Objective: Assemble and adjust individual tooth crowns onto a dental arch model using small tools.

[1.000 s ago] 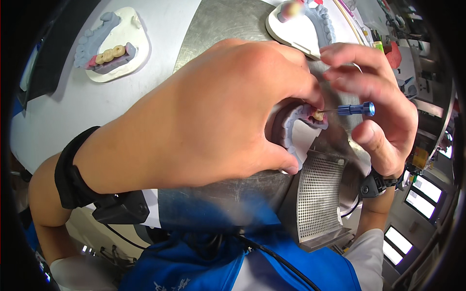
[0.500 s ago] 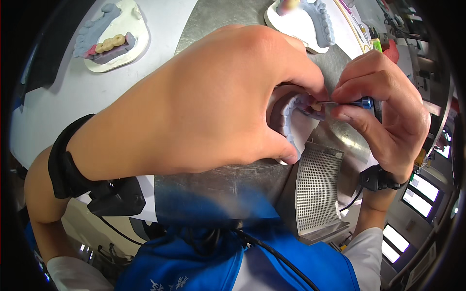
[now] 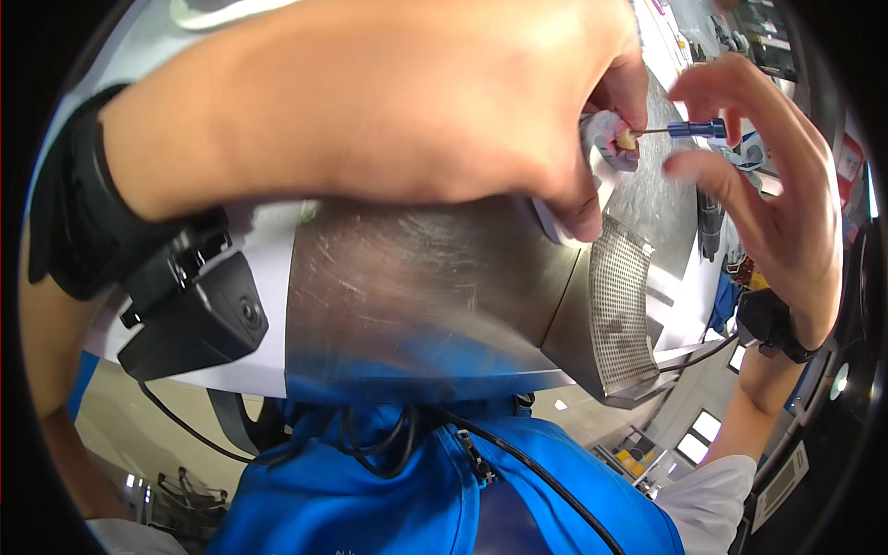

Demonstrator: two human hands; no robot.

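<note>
My left hand (image 3: 527, 102) grips a dental model (image 3: 605, 178), thumb on the near side and fingers curled over the far side. The model has a pale base, grey teeth and a pink gum section beside a yellowish crown (image 3: 626, 139). A small screwdriver (image 3: 696, 129) with a blue handle sticks out sideways from the model at the crown, its thin shaft level. Its tip is hidden at the crown. Around the handle my right hand (image 3: 772, 157) is spread, thumb and fingers apart; the thumb is blurred. Part of the model is covered by my left hand.
Beneath my hands lies a scratched metal plate (image 3: 416, 277) on a white table. A perforated metal grille (image 3: 622, 314) slopes at its near right. Another model's white base (image 3: 231, 14) shows at the top left edge. Black devices with cables are strapped to both wrists.
My right thumb and fingers have parted from the screwdriver's handle, which stays in the model. The view has shifted, the held model is turned, and the other models have mostly left the picture.
</note>
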